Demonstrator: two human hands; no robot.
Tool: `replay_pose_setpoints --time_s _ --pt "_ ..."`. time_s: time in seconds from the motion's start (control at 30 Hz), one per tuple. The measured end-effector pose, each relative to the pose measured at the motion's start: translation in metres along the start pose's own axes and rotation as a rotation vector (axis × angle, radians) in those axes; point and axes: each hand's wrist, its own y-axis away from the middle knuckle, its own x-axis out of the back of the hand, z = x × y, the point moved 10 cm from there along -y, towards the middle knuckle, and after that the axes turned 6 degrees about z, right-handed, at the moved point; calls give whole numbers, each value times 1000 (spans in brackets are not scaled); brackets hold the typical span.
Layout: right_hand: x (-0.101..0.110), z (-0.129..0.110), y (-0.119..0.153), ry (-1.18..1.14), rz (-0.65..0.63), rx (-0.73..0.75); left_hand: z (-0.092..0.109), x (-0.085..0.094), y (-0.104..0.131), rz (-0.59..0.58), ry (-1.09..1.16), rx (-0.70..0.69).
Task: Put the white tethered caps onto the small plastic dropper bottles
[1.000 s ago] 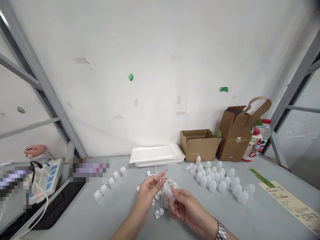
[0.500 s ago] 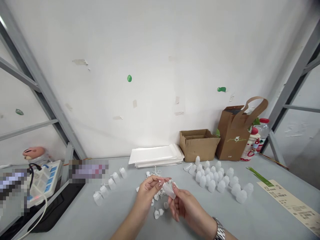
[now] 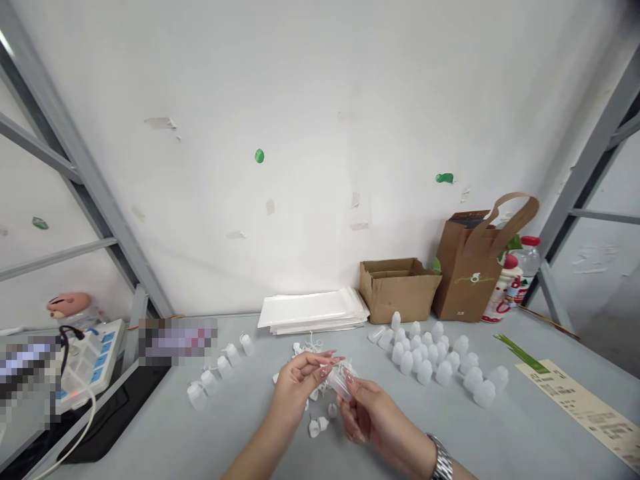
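Above the middle of the table, my right hand [image 3: 367,407] is closed around a small translucent plastic cup [image 3: 339,384], held at a tilt. My left hand [image 3: 300,383] pinches at the upper end of the same cup, thumb and forefinger together; a thin white string piece shows there, partly hidden by the fingers. Beneath and around the hands lie loose small white caps [image 3: 318,427] and white strings [image 3: 313,343]. Off to the left, several cups with white tops [image 3: 224,367] stand in a slanting row. Many plain translucent cups [image 3: 424,371] are grouped on the right.
At the back are a stack of white sheets [image 3: 310,312], an open cardboard box [image 3: 400,297] and a brown paper bag [image 3: 465,280]. A printed card [image 3: 575,400] lies far right. A power strip [image 3: 93,363] and a black flat object [image 3: 117,410] are left.
The cup has turned slightly in my fingers. My right hand's lower fingers have curled in closer beneath it. The things on the table stay put.
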Motion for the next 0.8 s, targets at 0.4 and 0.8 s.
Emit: replay_pose_setpoints --time_s 0.4,0.8 --pt "6 -9 1 8 92 -1 14 2 0 20 -484 -229" --pt "1 14 0 -264 -17 -241 13 -4 -3 -69 -483 -239"
